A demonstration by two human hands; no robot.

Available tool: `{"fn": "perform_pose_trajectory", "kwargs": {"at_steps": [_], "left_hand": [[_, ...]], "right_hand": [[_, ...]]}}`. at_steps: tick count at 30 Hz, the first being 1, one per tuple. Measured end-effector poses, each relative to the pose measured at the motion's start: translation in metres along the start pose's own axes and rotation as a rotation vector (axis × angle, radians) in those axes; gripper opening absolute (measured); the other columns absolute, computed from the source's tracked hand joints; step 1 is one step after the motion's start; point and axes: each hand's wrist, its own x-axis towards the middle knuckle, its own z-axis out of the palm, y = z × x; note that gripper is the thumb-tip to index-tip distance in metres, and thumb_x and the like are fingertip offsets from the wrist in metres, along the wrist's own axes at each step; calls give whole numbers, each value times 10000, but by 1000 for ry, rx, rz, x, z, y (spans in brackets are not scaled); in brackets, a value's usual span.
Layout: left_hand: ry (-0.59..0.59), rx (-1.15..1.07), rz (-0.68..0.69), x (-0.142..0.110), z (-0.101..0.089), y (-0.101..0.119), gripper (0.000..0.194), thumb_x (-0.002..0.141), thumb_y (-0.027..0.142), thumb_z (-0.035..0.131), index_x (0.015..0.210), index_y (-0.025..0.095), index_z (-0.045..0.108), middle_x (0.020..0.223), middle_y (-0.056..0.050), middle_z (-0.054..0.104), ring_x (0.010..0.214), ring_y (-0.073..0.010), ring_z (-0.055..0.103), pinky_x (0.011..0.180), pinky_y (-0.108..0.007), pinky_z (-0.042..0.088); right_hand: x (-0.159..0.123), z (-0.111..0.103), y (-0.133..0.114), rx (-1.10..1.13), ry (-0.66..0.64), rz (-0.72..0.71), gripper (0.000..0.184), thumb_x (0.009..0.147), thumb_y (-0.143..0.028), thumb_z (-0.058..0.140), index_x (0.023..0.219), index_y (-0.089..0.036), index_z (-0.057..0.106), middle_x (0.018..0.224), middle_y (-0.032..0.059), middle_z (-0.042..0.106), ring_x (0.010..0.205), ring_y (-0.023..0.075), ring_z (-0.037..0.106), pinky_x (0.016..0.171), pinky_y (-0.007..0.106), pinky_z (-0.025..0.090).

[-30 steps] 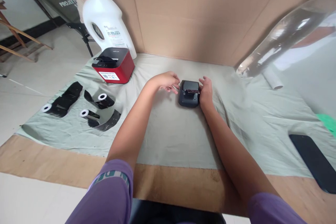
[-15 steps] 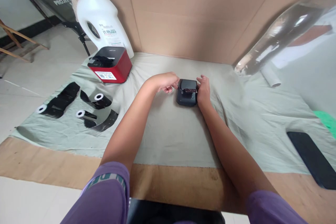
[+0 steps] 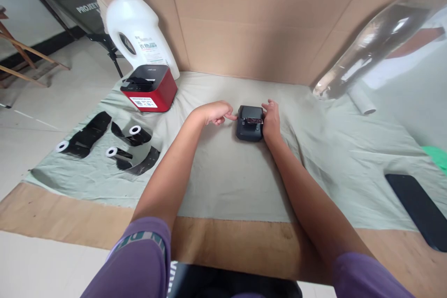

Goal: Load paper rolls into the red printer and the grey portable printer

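Observation:
A small black label printer (image 3: 249, 123) rests on the pale green cloth (image 3: 230, 172) in the middle of the view. My right hand (image 3: 271, 120) grips its right side, thumb on top near the slot. My left hand (image 3: 215, 112) is curled just left of the printer, with one fingertip touching its left edge. A short dark strip shows at the printer's slot.
A red and black printer (image 3: 149, 88) and a white detergent bottle (image 3: 136, 32) stand at the back left. Three black ribbon rolls (image 3: 115, 142) lie unrolled at the left. A clear plastic bottle (image 3: 377, 37) leans at the right, a dark phone (image 3: 417, 209) lies front right. Cardboard walls stand behind.
My left hand's fingers have curled in and one fingertip now presses the printer's left edge. My right hand has stayed on the printer.

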Motion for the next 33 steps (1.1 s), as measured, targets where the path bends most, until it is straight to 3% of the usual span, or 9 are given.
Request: {"fn": "perform_pose_trajectory", "kwargs": {"at_steps": [5,8,15,20,29,33], "left_hand": [[42,111,40,-5,4,5,198,635,172,582,725,210,410,936,-56,718,406,-76,303,489,-294,264],[61,205,60,-6,8,9,154,685,183,590,695,207,438,749,-41,665,400,-93,332,497,-289,272],[122,469,85,-9,19,20,112,735,227,601,668,199,515,479,-28,494,461,-182,479,545,-312,325],[93,431,98,-9,15,17,132,735,232,565,637,209,480,475,-11,449,446,-161,411,560,-326,311],[120,396,92,-7,14,14,105,683,250,614,650,206,524,496,-24,459,465,-183,448,584,-346,303],[76,228,103,-6,5,3,105,649,239,600,662,211,500,693,-58,640,454,-146,418,581,-345,305]], "right_hand": [[-1,0,-2,-20,3,-3,754,906,-813,271,1348,-244,496,1268,128,635,1216,279,604,1070,490,457],[-1,1,-3,-21,1,-4,779,903,-813,276,1360,-217,483,1272,145,629,1212,283,608,1091,490,440],[-1,0,-1,-5,-5,-18,750,919,-794,284,1373,-230,482,1274,127,626,1233,275,591,1121,499,408],[1,0,0,12,-2,12,731,912,-788,325,1366,-238,489,1279,127,630,1226,289,585,1114,533,404],[2,-1,1,8,-5,8,703,921,-770,318,1360,-245,480,1282,129,627,1219,281,593,1108,516,407],[4,-2,5,-20,-10,9,719,928,-771,283,1390,-249,461,1301,135,619,1205,282,609,1057,514,458]]}}
